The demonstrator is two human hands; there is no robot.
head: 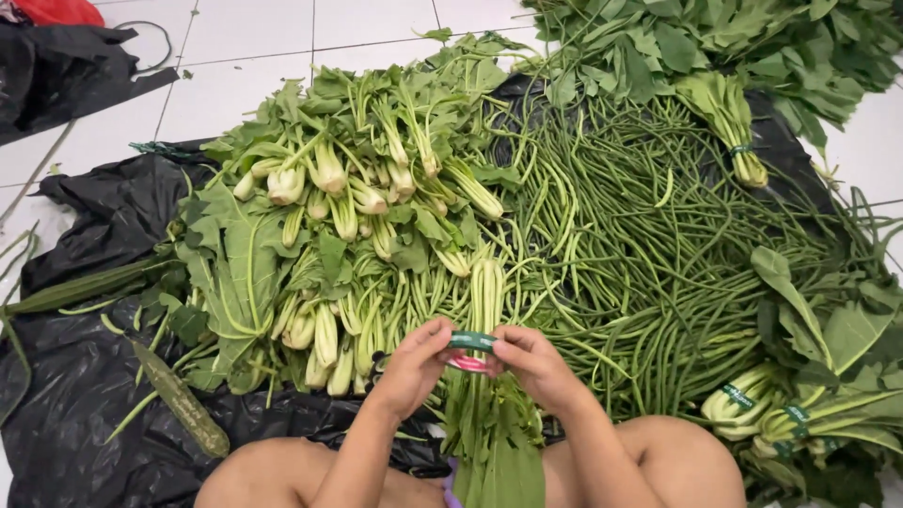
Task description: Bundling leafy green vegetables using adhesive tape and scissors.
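**Green band pinched over a bunch of leafy greens**

While pressed in from both sides, left hand (412, 365) and right hand (534, 362) meet on a green band (472, 341) with a strip of red showing at its lower edge. Left grip narrow, thumb and forefinger pinching the band's left end; right grip likewise narrow, fingertips closed on the right end. Band stretched flat between the two grips, lying across a bunch of pale-stemmed greens (486, 404). Stems of that bunch rising just beyond the grips, leaves hanging below them, down between the bare knees (282, 470).

Just beyond the left grip, and spreading away to its left, a heap of loose pale-stemmed greens (339, 216), stems pointing many ways. Beyond the right grip and out to its right, a broad mat of long beans (640, 263). Farther right of the right grip, bundles already ringed with green bands (781, 404). Far beyond both grips, at the top, a tied bundle with pale stem ends (729, 122) and more dark leaves (715, 42). Left of the left grip and lower, a ridged gourd (183, 404) lying on black plastic sheeting (75, 395). All of it spread over a white tiled floor (254, 38).
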